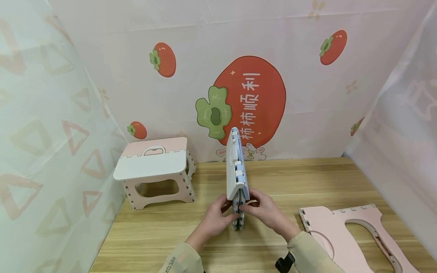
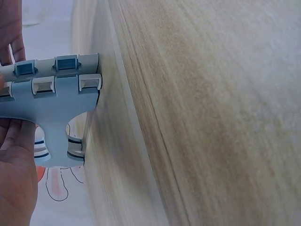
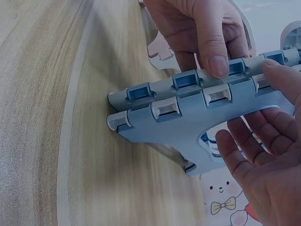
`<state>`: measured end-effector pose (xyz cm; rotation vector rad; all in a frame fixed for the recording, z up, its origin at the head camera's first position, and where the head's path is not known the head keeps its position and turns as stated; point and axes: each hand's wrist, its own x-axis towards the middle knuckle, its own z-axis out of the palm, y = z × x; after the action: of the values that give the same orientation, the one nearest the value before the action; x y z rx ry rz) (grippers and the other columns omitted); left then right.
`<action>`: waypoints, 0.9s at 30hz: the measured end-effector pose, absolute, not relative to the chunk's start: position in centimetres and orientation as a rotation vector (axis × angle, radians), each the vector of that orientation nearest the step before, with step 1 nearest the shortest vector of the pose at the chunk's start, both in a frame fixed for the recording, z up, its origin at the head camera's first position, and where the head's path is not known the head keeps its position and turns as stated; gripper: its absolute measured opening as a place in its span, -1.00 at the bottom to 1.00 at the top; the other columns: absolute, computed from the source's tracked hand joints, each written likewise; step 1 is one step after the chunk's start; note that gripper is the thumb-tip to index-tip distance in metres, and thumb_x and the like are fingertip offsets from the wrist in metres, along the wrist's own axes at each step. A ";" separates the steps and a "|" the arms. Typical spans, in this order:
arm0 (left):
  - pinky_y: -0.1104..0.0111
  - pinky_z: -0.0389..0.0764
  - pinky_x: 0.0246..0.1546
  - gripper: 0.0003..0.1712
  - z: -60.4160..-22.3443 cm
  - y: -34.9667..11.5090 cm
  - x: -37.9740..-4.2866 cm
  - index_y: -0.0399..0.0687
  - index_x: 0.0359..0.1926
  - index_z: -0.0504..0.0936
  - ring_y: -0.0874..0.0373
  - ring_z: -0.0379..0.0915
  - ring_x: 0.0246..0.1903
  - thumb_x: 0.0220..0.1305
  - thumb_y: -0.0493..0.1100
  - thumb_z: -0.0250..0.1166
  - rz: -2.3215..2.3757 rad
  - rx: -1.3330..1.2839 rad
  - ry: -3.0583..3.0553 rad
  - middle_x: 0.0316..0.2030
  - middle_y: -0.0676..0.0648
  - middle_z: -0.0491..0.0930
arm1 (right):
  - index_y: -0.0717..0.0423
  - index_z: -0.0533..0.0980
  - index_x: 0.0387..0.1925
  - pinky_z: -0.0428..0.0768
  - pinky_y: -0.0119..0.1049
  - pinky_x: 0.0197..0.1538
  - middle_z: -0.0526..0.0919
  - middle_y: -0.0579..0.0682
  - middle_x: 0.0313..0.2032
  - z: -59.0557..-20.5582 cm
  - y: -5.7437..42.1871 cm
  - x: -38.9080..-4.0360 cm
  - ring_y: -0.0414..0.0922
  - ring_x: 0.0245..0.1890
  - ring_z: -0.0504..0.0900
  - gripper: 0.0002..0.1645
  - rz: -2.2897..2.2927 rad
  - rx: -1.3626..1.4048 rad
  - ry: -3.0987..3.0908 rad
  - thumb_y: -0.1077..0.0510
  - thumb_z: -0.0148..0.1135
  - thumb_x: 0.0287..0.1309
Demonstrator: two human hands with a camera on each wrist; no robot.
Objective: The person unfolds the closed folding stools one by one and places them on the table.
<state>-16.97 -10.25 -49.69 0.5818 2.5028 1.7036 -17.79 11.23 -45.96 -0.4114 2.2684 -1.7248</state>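
A blue and white folding stool (image 1: 230, 172) stands at the middle of the wooden table, its top halves folded steeply together and its two blue leg panels (image 3: 188, 120) close side by side. My left hand (image 1: 216, 217) grips the left leg panel, thumb at the hinged front edge. On the other side, my right hand (image 1: 268, 212) holds the right panel, its thumb at the front edge and its fingers around by the cutout. The lower leg ends (image 2: 96, 84) come right down at the tabletop in the left wrist view.
An unfolded pink and white stool (image 1: 151, 167) stands at the back left. At the front right, a pink folding stool (image 1: 327, 231) lies flat on the table (image 1: 273, 178). A printed cloth (image 1: 191, 94) hangs behind, with cloth sides at left and right.
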 end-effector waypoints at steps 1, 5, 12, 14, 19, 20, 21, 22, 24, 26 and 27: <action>0.13 0.51 0.30 -0.41 -49.7 -10.3 -17.0 -0.03 0.28 0.47 -0.14 0.47 0.29 0.27 -0.20 0.47 1.701 0.583 2.504 0.26 -0.11 0.52 | 0.16 0.45 0.33 0.70 -0.14 0.08 0.64 0.12 0.04 -45.9 11.2 -17.8 0.07 0.06 0.66 -0.30 -1.724 -0.410 2.271 0.04 0.46 0.23; 0.13 0.52 0.29 -0.39 -49.7 -10.3 -17.0 -0.03 0.30 0.46 -0.16 0.47 0.30 0.28 -0.20 0.46 1.698 0.595 2.507 0.27 -0.13 0.51 | 0.15 0.46 0.33 0.70 -0.13 0.08 0.64 0.11 0.04 -45.9 11.3 -17.9 0.05 0.06 0.66 -0.30 -1.715 -0.405 2.284 0.03 0.47 0.22; 0.11 0.51 0.29 -0.38 -49.6 -10.5 -16.9 -0.04 0.31 0.46 -0.17 0.45 0.31 0.27 -0.20 0.46 1.695 0.575 2.506 0.29 -0.14 0.50 | 0.16 0.46 0.32 0.69 -0.13 0.10 0.64 0.11 0.05 -45.7 11.5 -17.8 0.05 0.08 0.65 -0.30 -1.698 -0.407 2.294 0.02 0.46 0.23; 0.11 0.52 0.29 -0.38 -49.6 -10.5 -16.9 -0.05 0.30 0.46 -0.18 0.45 0.31 0.26 -0.19 0.47 1.695 0.574 2.511 0.29 -0.16 0.50 | 0.16 0.46 0.32 0.69 -0.13 0.10 0.64 0.11 0.06 -45.7 11.6 -17.8 0.05 0.08 0.65 -0.31 -1.699 -0.412 2.298 0.03 0.46 0.23; 0.11 0.52 0.29 -0.37 -49.6 -10.6 -16.9 -0.08 0.30 0.47 -0.18 0.46 0.30 0.24 -0.20 0.48 1.698 0.565 2.504 0.28 -0.18 0.50 | 0.14 0.45 0.33 0.69 -0.13 0.10 0.63 0.11 0.08 -45.7 11.8 -17.8 0.06 0.11 0.64 -0.29 -1.698 -0.417 2.287 -0.01 0.46 0.23; 0.11 0.52 0.29 -0.37 -49.6 -10.6 -16.8 -0.08 0.30 0.47 -0.17 0.46 0.30 0.24 -0.20 0.48 1.697 0.563 2.502 0.28 -0.18 0.50 | 0.13 0.45 0.34 0.69 -0.13 0.11 0.63 0.10 0.08 -45.7 11.9 -17.8 0.06 0.11 0.64 -0.28 -1.697 -0.417 2.284 -0.02 0.46 0.23; 0.11 0.52 0.29 -0.37 -49.7 -10.7 -16.8 -0.08 0.30 0.47 -0.18 0.46 0.30 0.24 -0.20 0.48 1.697 0.564 2.501 0.28 -0.18 0.50 | 0.13 0.45 0.34 0.69 -0.14 0.11 0.63 0.10 0.08 -45.8 11.9 -17.8 0.06 0.12 0.64 -0.28 -1.696 -0.416 2.281 -0.02 0.46 0.23; 0.11 0.52 0.29 -0.37 -49.7 -10.7 -16.8 -0.08 0.30 0.47 -0.18 0.46 0.30 0.24 -0.20 0.48 1.696 0.566 2.500 0.28 -0.18 0.50 | 0.12 0.45 0.34 0.69 -0.14 0.10 0.63 0.10 0.08 -45.8 11.9 -17.8 0.06 0.12 0.64 -0.28 -1.696 -0.415 2.279 -0.02 0.46 0.23; 0.10 0.51 0.29 -0.37 -49.7 -10.7 -16.8 -0.08 0.30 0.46 -0.18 0.46 0.30 0.24 -0.21 0.47 1.696 0.569 2.497 0.29 -0.19 0.50 | 0.13 0.45 0.33 0.69 -0.14 0.10 0.63 0.10 0.08 -45.8 12.0 -17.8 0.06 0.11 0.64 -0.29 -1.700 -0.417 2.276 -0.02 0.46 0.23; 0.10 0.51 0.29 -0.36 -49.7 -10.8 -16.8 -0.08 0.31 0.46 -0.19 0.45 0.30 0.24 -0.22 0.47 1.699 0.577 2.492 0.29 -0.19 0.50 | 0.14 0.45 0.33 0.69 -0.13 0.10 0.63 0.11 0.08 -45.8 12.0 -17.8 0.06 0.11 0.64 -0.29 -1.706 -0.422 2.275 -0.01 0.46 0.23; 0.10 0.51 0.29 -0.36 -49.7 -10.8 -16.8 -0.08 0.31 0.46 -0.19 0.45 0.30 0.25 -0.22 0.47 1.701 0.583 2.490 0.29 -0.19 0.49 | 0.14 0.45 0.32 0.69 -0.13 0.09 0.63 0.11 0.07 -45.8 12.0 -17.8 0.06 0.10 0.64 -0.29 -1.709 -0.425 2.275 0.00 0.46 0.23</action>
<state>-16.82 -10.80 -49.72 0.5827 2.4903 1.7013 -17.76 12.05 -45.80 -0.4249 2.2753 -1.7087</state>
